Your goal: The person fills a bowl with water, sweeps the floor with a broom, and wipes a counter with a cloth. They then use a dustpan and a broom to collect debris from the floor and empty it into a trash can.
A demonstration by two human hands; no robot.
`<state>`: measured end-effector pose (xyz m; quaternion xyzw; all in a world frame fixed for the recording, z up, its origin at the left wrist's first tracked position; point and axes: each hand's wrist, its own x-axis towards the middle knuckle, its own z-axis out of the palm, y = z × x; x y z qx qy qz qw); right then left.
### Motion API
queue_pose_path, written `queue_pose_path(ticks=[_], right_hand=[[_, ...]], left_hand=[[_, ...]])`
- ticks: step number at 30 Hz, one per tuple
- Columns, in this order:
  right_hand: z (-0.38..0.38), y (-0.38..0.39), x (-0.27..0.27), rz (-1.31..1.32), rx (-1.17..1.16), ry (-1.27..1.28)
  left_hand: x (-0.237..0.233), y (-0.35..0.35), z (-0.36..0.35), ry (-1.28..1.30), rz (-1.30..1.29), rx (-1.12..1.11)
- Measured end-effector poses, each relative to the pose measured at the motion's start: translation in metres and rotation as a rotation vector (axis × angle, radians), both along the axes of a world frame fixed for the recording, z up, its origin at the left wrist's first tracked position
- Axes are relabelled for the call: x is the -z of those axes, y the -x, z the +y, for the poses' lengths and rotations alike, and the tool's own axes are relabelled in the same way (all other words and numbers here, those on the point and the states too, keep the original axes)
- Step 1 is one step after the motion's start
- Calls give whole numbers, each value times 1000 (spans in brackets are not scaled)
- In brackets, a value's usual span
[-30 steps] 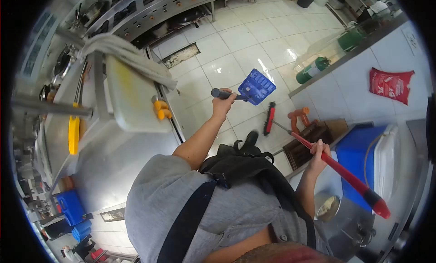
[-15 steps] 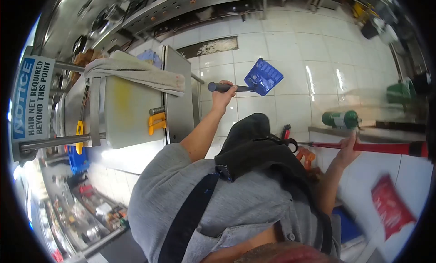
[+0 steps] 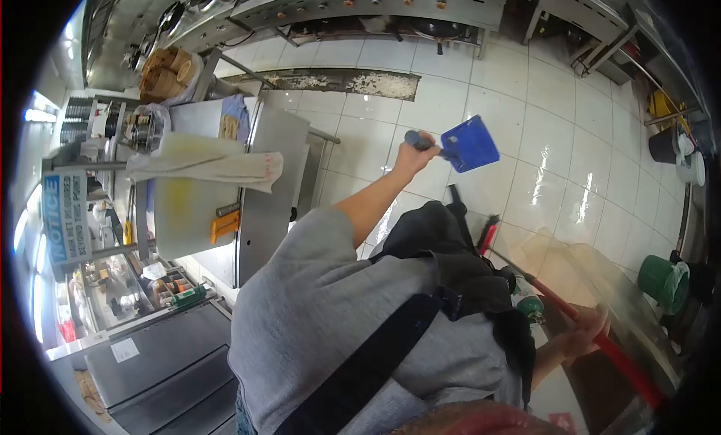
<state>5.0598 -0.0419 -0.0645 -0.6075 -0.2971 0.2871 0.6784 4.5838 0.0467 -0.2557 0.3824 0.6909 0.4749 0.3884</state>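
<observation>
My left hand point(image 3: 414, 158) is wrapped around the dark grey handle of a blue dustpan point(image 3: 472, 143). The dustpan is held out in front of me over the white tiled floor. Closed round a long red pole point(image 3: 628, 369) is my right hand point(image 3: 584, 336), slightly blurred, out to my right side. The pole slants forward and inward, its thinner dark end running toward a red and black piece point(image 3: 488, 234) beside my dark apron point(image 3: 481, 285). Part of that end is hidden by the apron. A green cylinder point(image 3: 529, 306) shows just under the pole.
On my left stands a steel counter point(image 3: 263, 202) with a cutting board point(image 3: 177, 223), a folded towel point(image 3: 218, 170) and orange-handled tools point(image 3: 225, 228). A stove range point(image 3: 368, 8) lines the far side. A green bin point(image 3: 662, 279) and a black bucket point(image 3: 662, 145) stand to the right.
My body and view have turned leftward. The dustpan now sits farther right in view, and my right hand with the red pole has swung lower, the pole now slanting steeply.
</observation>
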Motion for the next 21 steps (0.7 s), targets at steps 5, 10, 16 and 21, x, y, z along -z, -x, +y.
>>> queue_pose_path(ticks=[5, 10, 16, 21], right_hand=[[14, -78, 32, -49, 246, -191], [82, -153, 52, -35, 445, -340], [206, -269, -5, -27, 411, -363], [274, -355, -16, -64, 513, -364]], left_hand=[[-33, -86, 121, 36, -181, 123], [-40, -176, 231, 16, -397, 175], [-81, -310, 307, -23, -449, 173], [-64, -414, 371, -5, -423, 220]])
